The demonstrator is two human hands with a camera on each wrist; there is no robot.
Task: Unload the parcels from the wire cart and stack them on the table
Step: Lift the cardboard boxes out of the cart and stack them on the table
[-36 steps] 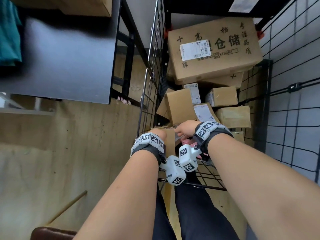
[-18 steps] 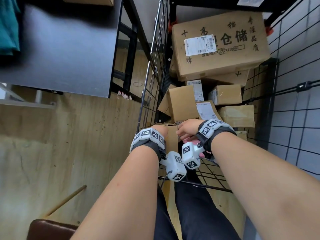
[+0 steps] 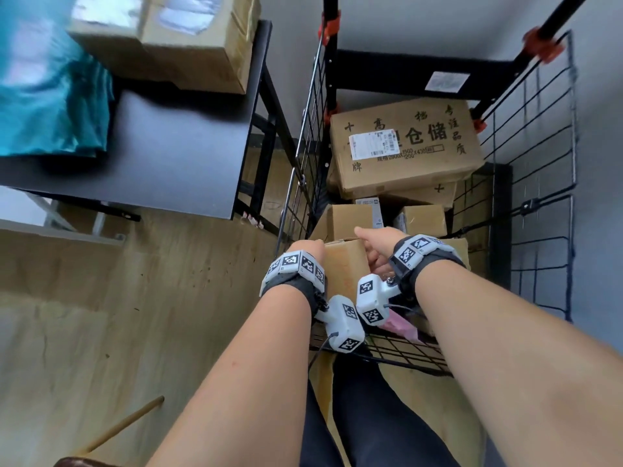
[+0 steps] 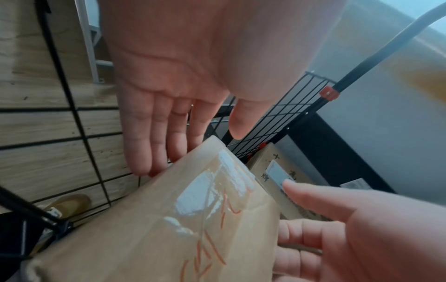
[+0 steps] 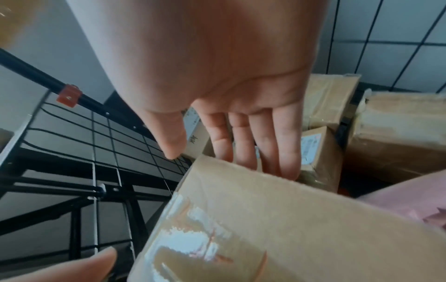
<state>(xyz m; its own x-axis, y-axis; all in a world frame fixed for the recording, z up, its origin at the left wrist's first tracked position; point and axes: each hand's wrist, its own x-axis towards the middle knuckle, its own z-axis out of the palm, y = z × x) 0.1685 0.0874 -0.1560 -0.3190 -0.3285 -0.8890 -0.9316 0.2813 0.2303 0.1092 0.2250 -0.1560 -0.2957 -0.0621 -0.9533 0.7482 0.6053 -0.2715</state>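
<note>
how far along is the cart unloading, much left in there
Early on. Done: one cardboard box already sits on the black table. In hand: the left hand and right hand press straight fingers against opposite sides of a taped parcel inside the wire cart. Left: the large printed box and several smaller parcels remain in it.

Left hand (image 3: 308, 248): fingers hidden behind parcel (image 3: 344, 264). Teal cloth (image 3: 50, 106): blurred, cut off at left edge. Shipping label (image 3: 374, 143): print too small to read.

Head looks down; wrists close on box (image 3: 344, 261).
</note>
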